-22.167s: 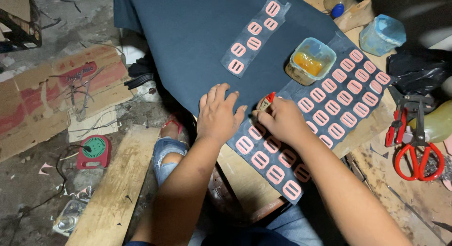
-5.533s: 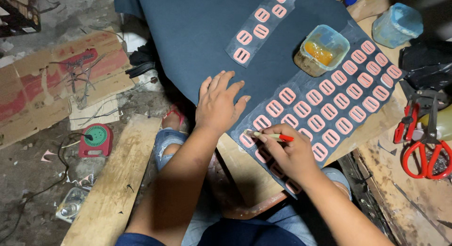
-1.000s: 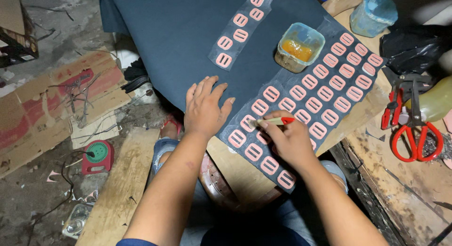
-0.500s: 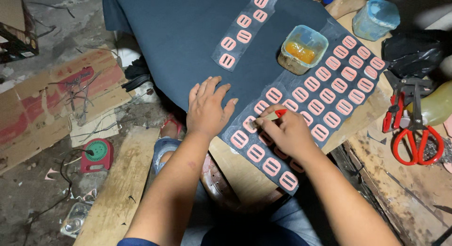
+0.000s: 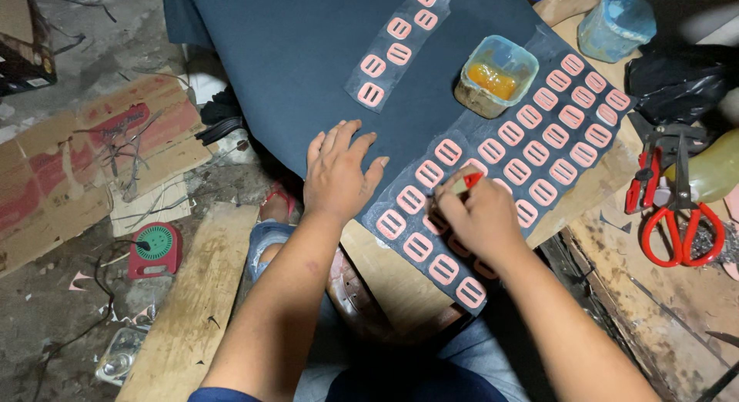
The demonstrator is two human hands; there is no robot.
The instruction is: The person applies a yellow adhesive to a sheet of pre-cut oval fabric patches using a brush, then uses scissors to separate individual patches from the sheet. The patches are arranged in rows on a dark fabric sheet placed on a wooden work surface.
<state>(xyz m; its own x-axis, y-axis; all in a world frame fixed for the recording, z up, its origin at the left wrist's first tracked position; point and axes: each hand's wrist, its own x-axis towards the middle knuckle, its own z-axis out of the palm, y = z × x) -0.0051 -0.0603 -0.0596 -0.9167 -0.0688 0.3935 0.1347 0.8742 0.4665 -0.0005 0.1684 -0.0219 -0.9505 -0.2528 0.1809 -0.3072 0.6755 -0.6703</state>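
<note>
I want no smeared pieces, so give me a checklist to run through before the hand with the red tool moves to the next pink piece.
1. Left hand flat on the dark sheet, pinning it: ok.
2. Right hand grips the red-tipped tool: ok.
3. Tool tip loaded with glue: cannot tell, the fingers hide it.
4. Open tub of orange paste within reach, upright: ok.
5. Pink pieces in tidy rows on the strip: ok, though some lie hidden under the right hand.
6. Red-handled scissors clear of the strip: ok, on the bench to the right.
</note>
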